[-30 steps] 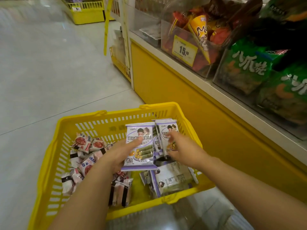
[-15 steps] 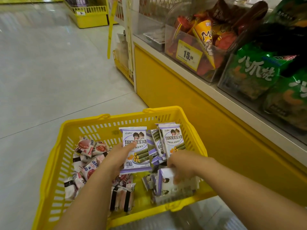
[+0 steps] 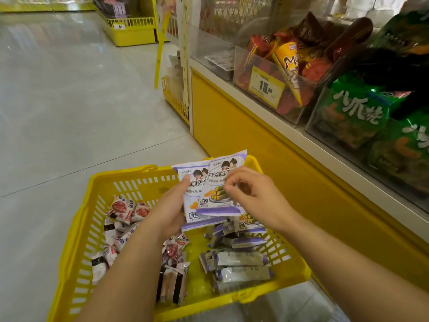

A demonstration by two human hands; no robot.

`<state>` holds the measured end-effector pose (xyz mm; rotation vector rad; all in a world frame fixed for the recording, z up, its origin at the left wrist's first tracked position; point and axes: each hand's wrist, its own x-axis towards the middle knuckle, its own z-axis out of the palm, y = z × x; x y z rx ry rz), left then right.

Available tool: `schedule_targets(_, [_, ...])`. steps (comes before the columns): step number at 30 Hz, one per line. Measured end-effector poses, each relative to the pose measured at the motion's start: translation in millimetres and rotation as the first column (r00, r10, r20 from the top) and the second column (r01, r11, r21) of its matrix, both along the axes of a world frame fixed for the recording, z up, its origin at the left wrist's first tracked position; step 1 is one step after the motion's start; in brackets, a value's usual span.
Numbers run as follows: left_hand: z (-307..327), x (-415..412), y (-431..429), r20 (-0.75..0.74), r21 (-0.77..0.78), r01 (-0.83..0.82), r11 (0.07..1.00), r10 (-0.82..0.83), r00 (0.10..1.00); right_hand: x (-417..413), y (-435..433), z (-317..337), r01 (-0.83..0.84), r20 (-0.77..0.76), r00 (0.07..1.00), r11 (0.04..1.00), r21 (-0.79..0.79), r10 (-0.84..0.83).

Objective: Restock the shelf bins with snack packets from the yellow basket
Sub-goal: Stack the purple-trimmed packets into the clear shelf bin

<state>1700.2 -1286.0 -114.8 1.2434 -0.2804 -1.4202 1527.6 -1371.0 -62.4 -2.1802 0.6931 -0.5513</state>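
The yellow basket [image 3: 76,228] sits on the floor below me. My left hand [image 3: 167,212] grips a stack of white-and-purple snack packets [image 3: 202,198] held upright above the basket. My right hand [image 3: 253,196] pinches the front packet of that stack [image 3: 222,180] at its right edge. More purple-trimmed packets [image 3: 239,266] lie in the basket's right half. Red-and-white packets [image 3: 125,212] are piled in its left half. The clear shelf bins [image 3: 274,89] stand on the white shelf to the right.
A yellow cabinet front [image 3: 255,147] runs under the shelf. One bin holds orange and red cone snacks behind a price tag [image 3: 265,87]; another holds green bags [image 3: 352,115]. Grey tiled floor [image 3: 69,101] stretches left. A further yellow display [image 3: 132,31] stands far back.
My right hand rose from the basket's lower packets and brought a packet onto the left hand's stack. Both hands lifted the stack higher above the basket.
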Motion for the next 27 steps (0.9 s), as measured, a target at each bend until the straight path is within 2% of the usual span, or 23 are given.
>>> schedule_targets(4, [-3.6, -4.0, -2.1, 0.043, -0.092, 0.116, 0.989, -0.113, 0.993, 7.3, 1.1, -16.5, -0.052, 0.012, 0.999, 0.998, -0.033, 0.053])
schedule_targets(6, [-7.0, -8.2, -3.8, 0.097, -0.092, 0.087, 0.992, -0.078, 0.992, 12.4, 3.8, -23.5, -0.077, -0.007, 0.997, 0.997, -0.024, 0.077])
schedule_targets(8, [-9.8, -10.3, -6.5, 0.173, -0.067, 0.003, 0.998, 0.009, 0.985, 14.4, 0.8, -32.7, 0.003, 0.022, 1.000, 1.000, -0.018, -0.003])
schedule_targets(10, [-16.9, -7.2, -8.2, 0.262, -0.024, -0.088, 0.996, 0.092, 0.961, 11.4, -12.2, -44.0, 0.191, 0.008, 0.981, 0.980, 0.047, -0.192])
schedule_targets(12, [-26.6, -1.7, -7.2, 0.354, 0.008, -0.147, 0.989, 0.135, 0.925, 3.4, -26.7, -58.0, 0.313, -0.202, 0.935, 0.946, 0.088, -0.291])
schedule_targets(14, [-35.2, 1.8, -4.7, 0.412, 0.024, -0.182, 0.983, 0.156, 0.898, -3.4, -32.4, -76.7, 0.336, -0.399, 0.877, 0.935, 0.112, -0.267])
schedule_targets(18, [-51.1, 7.2, -2.2, 0.446, 0.052, -0.246, 0.968, 0.198, 0.873, -1.2, -26.6, -106.1, 0.395, -0.496, 0.808, 0.917, 0.053, -0.319])
schedule_targets(20, [-56.5, 7.9, -2.5, 0.453, 0.065, -0.270, 0.961, 0.213, 0.866, 4.6, -25.5, -114.2, 0.440, -0.525, 0.765, 0.898, 0.004, -0.373])
schedule_targets(22, [-59.6, 6.3, -1.9, 0.465, 0.077, -0.265, 0.961, 0.200, 0.862, 9.6, -25.5, -118.8, 0.469, -0.519, 0.761, 0.883, 0.024, -0.390])
schedule_targets(27, [-65.2, 5.7, 2.1, 0.499, 0.077, -0.245, 0.967, 0.175, 0.849, 10.8, -33.9, -120.0, 0.508, -0.390, 0.835, 0.814, 0.280, -0.387])
